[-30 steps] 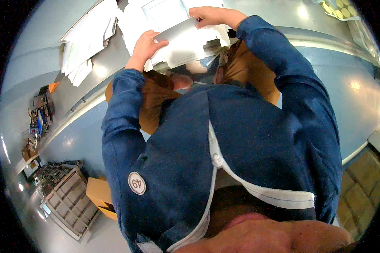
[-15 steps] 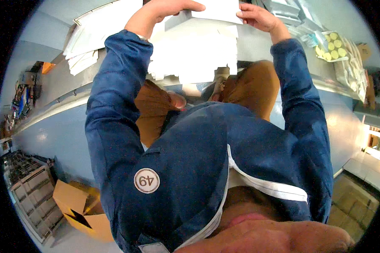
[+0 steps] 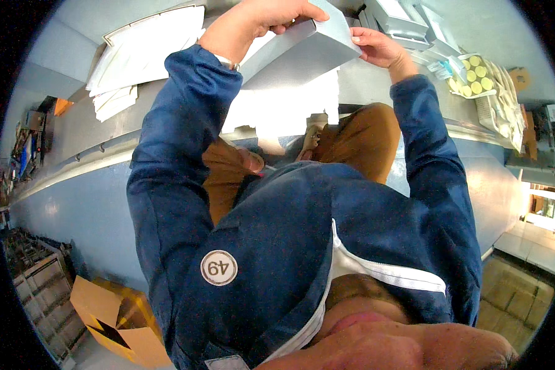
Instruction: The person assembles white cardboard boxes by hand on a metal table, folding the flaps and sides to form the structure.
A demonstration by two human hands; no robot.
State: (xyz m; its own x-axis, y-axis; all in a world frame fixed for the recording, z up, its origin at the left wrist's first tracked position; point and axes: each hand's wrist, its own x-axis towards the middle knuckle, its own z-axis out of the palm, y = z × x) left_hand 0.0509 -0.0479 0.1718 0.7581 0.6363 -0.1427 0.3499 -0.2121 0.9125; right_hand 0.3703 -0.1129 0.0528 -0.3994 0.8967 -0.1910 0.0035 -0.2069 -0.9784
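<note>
Between my hands, above the table's near edge, is a white card sheet bent along a crease, with one panel angled down toward me. My left hand grips its upper left part, thumb stretched along the fold. At the right end, my right hand pinches the edge between thumb and fingers. Below the card lies a pile of flat white sheets, jutting over the table edge above my lap. The card hides part of this pile.
More white sheets lie to the left on the grey table. At the far right are folded white boxes and a basket by several yellow-topped round pieces. An open cardboard box stands at lower left.
The card has come nearer and tilted, and its crease and hanging panel now show. My left hand moved right along it; my right hand came slightly nearer.
</note>
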